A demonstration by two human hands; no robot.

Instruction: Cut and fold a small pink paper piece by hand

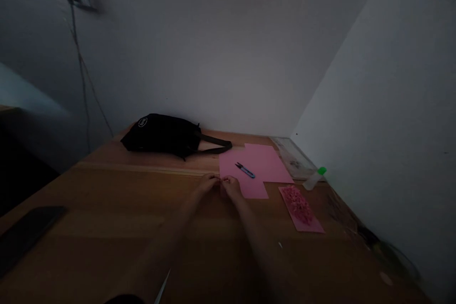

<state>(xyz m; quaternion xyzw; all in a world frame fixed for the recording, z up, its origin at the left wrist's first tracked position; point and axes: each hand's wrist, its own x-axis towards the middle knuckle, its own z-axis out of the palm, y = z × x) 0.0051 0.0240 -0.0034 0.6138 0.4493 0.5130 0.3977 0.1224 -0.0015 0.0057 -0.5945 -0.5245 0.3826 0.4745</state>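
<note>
My left hand (pixel 209 182) and my right hand (pixel 231 185) meet fingertip to fingertip at the left edge of the pink paper sheets (pixel 270 164). The fingers of both are pinched together on something too small and dark to make out. Just beyond my right hand, thread snips (pixel 245 170) with a bluish handle lie on the pink sheets. Farther right, a small pink card (pixel 309 224) bears a heap of little pink pieces (pixel 298 203).
A black tote bag (pixel 162 134) lies at the back left, its strap reaching toward the sheets. A green-capped bottle (pixel 314 179) and a clear plastic packet (pixel 294 154) lie by the right wall. A dark flat object (pixel 28 232) rests at far left.
</note>
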